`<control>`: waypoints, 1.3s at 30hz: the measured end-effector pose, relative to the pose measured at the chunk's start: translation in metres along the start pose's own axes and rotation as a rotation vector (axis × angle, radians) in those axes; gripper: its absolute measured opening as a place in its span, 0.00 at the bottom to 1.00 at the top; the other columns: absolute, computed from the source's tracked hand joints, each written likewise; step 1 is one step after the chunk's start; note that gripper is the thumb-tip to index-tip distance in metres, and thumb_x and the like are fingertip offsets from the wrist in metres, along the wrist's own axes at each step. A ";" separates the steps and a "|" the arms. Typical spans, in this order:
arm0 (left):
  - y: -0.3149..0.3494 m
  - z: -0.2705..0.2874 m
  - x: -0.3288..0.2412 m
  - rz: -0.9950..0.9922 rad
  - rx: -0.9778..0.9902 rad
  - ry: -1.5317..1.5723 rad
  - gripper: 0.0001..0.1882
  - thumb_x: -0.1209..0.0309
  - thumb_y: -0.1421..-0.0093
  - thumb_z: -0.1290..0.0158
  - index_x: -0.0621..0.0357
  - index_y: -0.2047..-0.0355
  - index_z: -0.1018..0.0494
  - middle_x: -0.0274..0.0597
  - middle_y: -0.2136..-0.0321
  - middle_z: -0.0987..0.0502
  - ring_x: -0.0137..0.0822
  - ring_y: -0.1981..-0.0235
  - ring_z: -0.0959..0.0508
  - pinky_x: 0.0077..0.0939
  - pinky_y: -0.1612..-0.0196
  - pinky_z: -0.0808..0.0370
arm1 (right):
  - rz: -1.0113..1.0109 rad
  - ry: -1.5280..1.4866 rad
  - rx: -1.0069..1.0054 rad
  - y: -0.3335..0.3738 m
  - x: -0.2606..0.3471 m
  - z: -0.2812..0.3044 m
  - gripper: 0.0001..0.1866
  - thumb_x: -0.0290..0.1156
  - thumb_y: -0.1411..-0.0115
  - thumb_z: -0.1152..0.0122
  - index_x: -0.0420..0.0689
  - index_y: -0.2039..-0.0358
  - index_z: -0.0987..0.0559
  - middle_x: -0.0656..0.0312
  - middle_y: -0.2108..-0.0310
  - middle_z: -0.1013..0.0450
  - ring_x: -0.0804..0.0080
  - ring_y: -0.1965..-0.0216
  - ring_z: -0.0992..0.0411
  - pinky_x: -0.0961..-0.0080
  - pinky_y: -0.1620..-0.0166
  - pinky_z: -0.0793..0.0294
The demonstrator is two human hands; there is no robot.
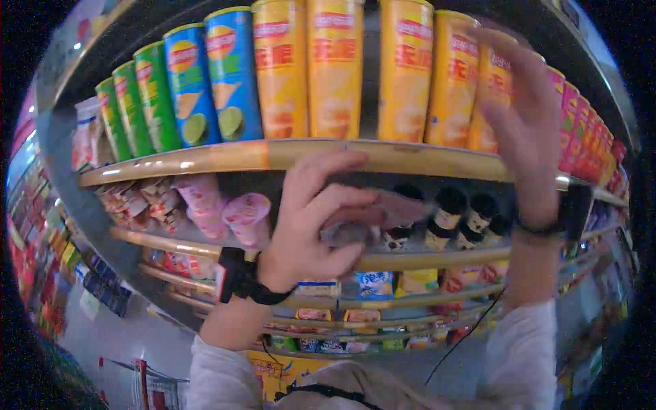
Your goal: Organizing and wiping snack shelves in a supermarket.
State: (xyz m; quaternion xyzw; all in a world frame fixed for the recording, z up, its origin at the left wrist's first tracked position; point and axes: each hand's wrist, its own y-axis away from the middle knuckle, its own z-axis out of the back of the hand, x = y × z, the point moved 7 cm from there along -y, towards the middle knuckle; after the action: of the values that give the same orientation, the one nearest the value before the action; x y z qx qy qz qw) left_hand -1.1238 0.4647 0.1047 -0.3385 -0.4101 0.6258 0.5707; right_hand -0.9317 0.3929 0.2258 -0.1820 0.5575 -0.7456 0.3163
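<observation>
My left hand [318,212] is at the centre, just below the top shelf's front edge. Its fingers curl around a blurred pinkish, partly dark thing [400,208] whose kind I cannot make out. At the right, my right hand [523,113] is raised before the orange chip cans [406,75]. Though smeared by motion, its thumb and fingers are apart and I see nothing between them. The cans stand upright in a row, with a narrow gap near the middle. Blue chip cans [231,75] and green chip cans [156,99] continue to the left.
The top shelf's edge [205,160] curves across between my arms. On the shelf below are pink cups [247,215] and dark-lidded jars [451,215]. Lower shelves hold packets, including a blue packet [374,285]. A shopping cart [143,383] stands at lower left.
</observation>
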 end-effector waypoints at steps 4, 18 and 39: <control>-0.011 -0.015 -0.008 0.253 -0.204 0.565 0.27 0.72 0.55 0.44 0.63 0.52 0.30 0.54 0.52 0.29 0.53 0.48 0.28 0.44 0.43 0.31 | 0.001 -0.187 0.284 0.112 0.061 -0.063 0.50 0.41 0.59 0.20 0.42 0.38 0.37 0.47 0.36 0.42 0.51 0.31 0.48 0.55 0.32 0.49; -0.209 0.075 0.021 -0.142 0.100 -0.747 0.20 0.60 0.44 0.42 0.61 0.56 0.23 0.51 0.62 0.23 0.51 0.53 0.25 0.41 0.52 0.27 | -0.298 -0.249 -0.560 0.163 -0.085 0.001 0.31 0.36 0.47 0.36 0.45 0.44 0.33 0.54 0.50 0.29 0.54 0.46 0.31 0.56 0.45 0.30; -0.238 0.033 0.076 0.180 0.613 -0.719 0.25 0.56 0.31 0.63 0.64 0.52 0.25 0.57 0.56 0.21 0.54 0.53 0.23 0.41 0.47 0.28 | -0.024 0.318 -0.131 0.169 -0.088 -0.002 0.50 0.51 0.54 0.31 0.40 0.36 0.41 0.50 0.39 0.42 0.52 0.35 0.45 0.57 0.33 0.51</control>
State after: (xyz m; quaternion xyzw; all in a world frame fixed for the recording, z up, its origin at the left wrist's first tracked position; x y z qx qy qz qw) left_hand -1.0582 0.5384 0.3359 0.0487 -0.3472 0.8421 0.4098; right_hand -0.8223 0.4235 0.0721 -0.0887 0.6459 -0.7307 0.2028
